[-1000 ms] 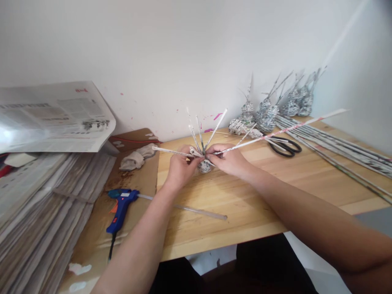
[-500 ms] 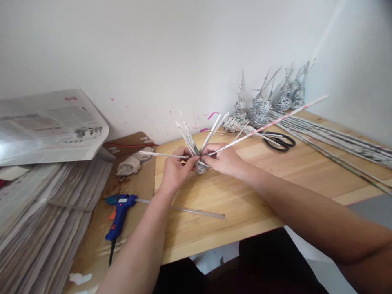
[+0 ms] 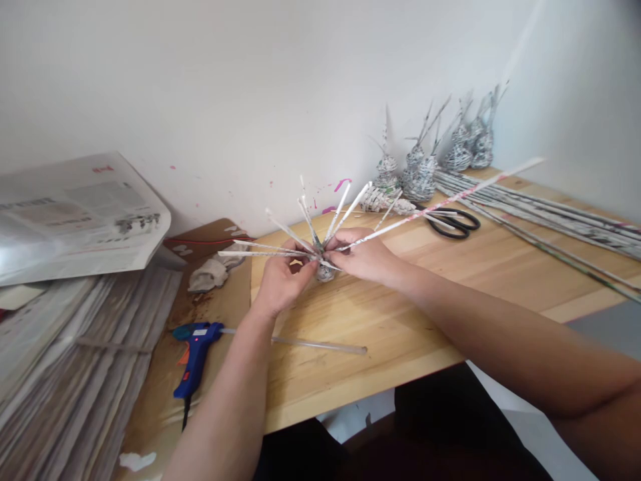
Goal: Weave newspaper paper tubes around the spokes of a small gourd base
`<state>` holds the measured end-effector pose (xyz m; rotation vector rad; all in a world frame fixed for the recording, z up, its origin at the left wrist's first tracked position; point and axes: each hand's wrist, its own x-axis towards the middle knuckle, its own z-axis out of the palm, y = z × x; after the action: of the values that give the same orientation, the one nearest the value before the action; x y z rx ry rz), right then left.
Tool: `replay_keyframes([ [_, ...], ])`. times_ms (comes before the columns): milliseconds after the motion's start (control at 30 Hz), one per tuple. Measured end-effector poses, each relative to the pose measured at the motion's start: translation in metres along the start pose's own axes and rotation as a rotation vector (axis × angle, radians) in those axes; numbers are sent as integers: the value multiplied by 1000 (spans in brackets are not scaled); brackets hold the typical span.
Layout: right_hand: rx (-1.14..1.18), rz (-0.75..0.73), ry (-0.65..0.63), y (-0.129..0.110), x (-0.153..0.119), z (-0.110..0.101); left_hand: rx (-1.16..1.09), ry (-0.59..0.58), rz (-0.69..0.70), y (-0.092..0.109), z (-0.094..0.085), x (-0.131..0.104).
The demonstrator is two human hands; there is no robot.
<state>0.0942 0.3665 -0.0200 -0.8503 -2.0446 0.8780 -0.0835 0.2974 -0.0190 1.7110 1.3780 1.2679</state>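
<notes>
A small woven newspaper piece [image 3: 325,272] rests low between my hands, with several rolled-paper spokes fanning up and outward from it. My left hand [image 3: 286,277] is closed at its left side, thumb and fingers pinching near the base of the spokes. My right hand [image 3: 358,252] pinches a long rolled newspaper tube [image 3: 425,212] close to the same base. That tube, white with reddish print, slants far up to the right. The fingertips hide part of the weave where the two hands meet.
Blue hot glue gun [image 3: 196,357] lies left on cardboard, its glue stick [image 3: 320,345] reaching over the wooden table [image 3: 390,334]. Black-handled scissors [image 3: 453,224], paper tubes [image 3: 541,220] and woven figures [image 3: 420,175] sit right and back. Stacked newspapers [image 3: 75,374] fill the left.
The spokes on the left have spread wider, and two now lean nearly level over my left hand. Both hands stay at the weave; the view has shifted slightly.
</notes>
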Motion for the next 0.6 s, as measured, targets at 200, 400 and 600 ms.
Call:
replay_keyframes([
  [200,27,-14,-44,-2,1,-5,-47,27,-30,-2,0,1],
  [400,61,6,-34,-4,3,-13,-104,26,1,-6,0,2],
  [600,288,11,-103,-4,3,-13,-57,21,15,-5,-2,1],
])
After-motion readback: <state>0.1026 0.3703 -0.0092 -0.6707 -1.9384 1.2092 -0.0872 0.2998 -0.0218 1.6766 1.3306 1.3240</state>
